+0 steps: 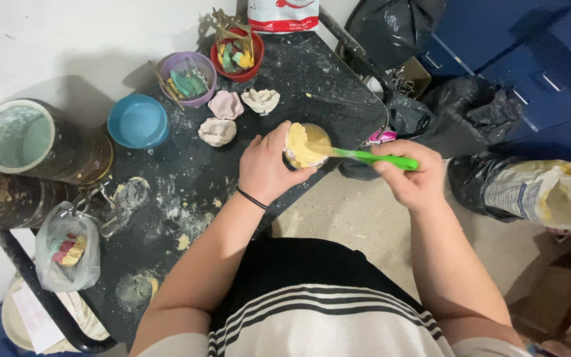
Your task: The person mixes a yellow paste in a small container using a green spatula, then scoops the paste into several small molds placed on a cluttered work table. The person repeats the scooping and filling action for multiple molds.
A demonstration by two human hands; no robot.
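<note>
Left hand: the left hand [266, 168] is curled tight around a small cup [305, 147] full of pale yellow paste, holding it at the near right edge of the tabletop [186, 192].
Right hand: the right hand [410, 175] is closed on the handle of a green spatula [365, 157], just off the tabletop's edge, above the floor.
Spatula: it lies almost level, its tip resting in the paste at the cup's top.
Tabletop: dark, dusted with white powder and smears of dried paste.
Near left: a clear plastic bag [67, 254] with red and yellow bits hangs at the tabletop's left edge.
Middle: three shell-like moulded pieces [218, 131], whitish and pink, lie just behind the left hand.
Left side: a blue bowl [138, 121] sits beside a big dark can [41, 142] of greyish mix.
Far: a purple cup [190, 78] and a red cup [237, 54] hold coloured scraps and tools.
Right floor: black bags [477, 109] and an open sack [536, 192].
</note>
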